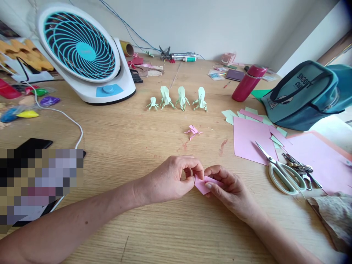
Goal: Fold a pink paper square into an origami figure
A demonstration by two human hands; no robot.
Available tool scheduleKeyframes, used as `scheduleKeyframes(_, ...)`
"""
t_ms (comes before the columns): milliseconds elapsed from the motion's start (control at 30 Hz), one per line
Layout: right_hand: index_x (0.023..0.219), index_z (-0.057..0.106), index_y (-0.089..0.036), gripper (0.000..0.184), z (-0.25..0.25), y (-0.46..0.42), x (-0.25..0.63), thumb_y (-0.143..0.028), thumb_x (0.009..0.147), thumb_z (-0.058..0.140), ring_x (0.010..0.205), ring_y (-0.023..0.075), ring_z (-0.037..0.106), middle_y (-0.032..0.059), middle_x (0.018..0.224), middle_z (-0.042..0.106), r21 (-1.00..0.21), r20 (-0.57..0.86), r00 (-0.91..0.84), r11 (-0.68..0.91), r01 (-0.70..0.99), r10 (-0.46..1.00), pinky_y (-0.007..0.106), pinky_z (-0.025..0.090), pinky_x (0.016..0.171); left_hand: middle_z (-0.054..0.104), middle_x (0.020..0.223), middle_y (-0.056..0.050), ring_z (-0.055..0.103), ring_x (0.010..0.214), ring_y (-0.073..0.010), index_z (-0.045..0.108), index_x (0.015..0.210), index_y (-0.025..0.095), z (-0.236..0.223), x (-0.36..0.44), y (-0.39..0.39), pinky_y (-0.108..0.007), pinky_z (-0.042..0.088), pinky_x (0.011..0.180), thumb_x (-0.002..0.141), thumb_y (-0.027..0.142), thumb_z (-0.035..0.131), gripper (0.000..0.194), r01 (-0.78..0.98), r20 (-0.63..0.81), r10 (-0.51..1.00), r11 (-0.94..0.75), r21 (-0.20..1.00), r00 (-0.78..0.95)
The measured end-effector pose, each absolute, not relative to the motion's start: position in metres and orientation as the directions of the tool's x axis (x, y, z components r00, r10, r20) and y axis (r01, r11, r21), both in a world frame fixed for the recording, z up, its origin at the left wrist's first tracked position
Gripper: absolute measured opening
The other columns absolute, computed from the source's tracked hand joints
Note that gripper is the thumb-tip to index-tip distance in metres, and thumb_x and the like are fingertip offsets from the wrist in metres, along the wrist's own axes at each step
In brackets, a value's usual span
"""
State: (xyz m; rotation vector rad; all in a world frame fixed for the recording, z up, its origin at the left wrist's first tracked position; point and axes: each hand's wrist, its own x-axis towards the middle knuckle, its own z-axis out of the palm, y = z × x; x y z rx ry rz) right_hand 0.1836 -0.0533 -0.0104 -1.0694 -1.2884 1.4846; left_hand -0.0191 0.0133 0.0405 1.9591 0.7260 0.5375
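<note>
– Pale wooden table point(123, 227), with a white-and-blue fan point(82, 53) at the far left and scissors point(286, 176) to the right. Where are the hands?
– Together near the middle, forearms slanting in from the lower corners.
– How is the left hand point(176, 178) posed?
– Knuckles arched, fingers curled, thumb and fingertips pinched on the left end of a small folded pink paper point(201, 187).
– And the right hand point(229, 185)?
– Thumb flat on top of the paper, fingers bent behind it, closed in a pinch.
– So the paper is between both hands?
– Yes, nearer than a pink origami figure point(193, 130).
</note>
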Motion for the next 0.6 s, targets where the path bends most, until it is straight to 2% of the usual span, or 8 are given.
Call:
scheduleKeyframes(267,0.102,0.067,-0.023,0.018,-0.012,-0.053,0.185,-0.038,0.092,0.068,0.069,0.0115,0.056,0.0013,0.087,0.064,-0.998,-0.052,-0.208,-0.060,-0.030,0.977,0.024,0.049,0.063,0.066,0.082,0.003,0.057,0.065,-0.0069,0.065,0.086,0.017,0.039,-0.018,0.011,-0.016,0.044,0.060,0.078,-0.003,0.055,0.024,0.285,0.141,0.688,-0.467,0.837,0.712)
scheduleKeyframes(500,0.097,0.066,-0.022,0.021,-0.003,-0.049,0.184,-0.042,0.092,0.068,0.065,0.0121,0.058,0.0005,0.079,0.065,-0.988,-0.082,-0.239,-0.110,-0.104,0.967,0.025,0.050,0.063,0.063,0.084,0.000,0.058,0.071,-0.0077,0.064,0.085,0.016,0.035,-0.021,0.014,-0.017,0.045,0.063,0.081,-0.003,0.053,0.022,0.195,0.283,0.619,-0.589,0.784,0.733)
scheduleKeyframes(600,0.095,0.065,-0.021,0.025,-0.001,-0.047,0.184,-0.044,0.090,0.070,0.064,0.0127,0.059,0.0007,0.076,0.066,-0.986,-0.087,-0.244,-0.119,-0.119,0.966,0.027,0.051,0.064,0.062,0.085,0.000,0.058,0.072,-0.0085,0.063,0.086,0.017,0.033,-0.022,0.016,-0.017,0.045,0.062,0.084,0.000,0.053,0.020,0.173,0.291,0.605,-0.591,0.788,0.741)
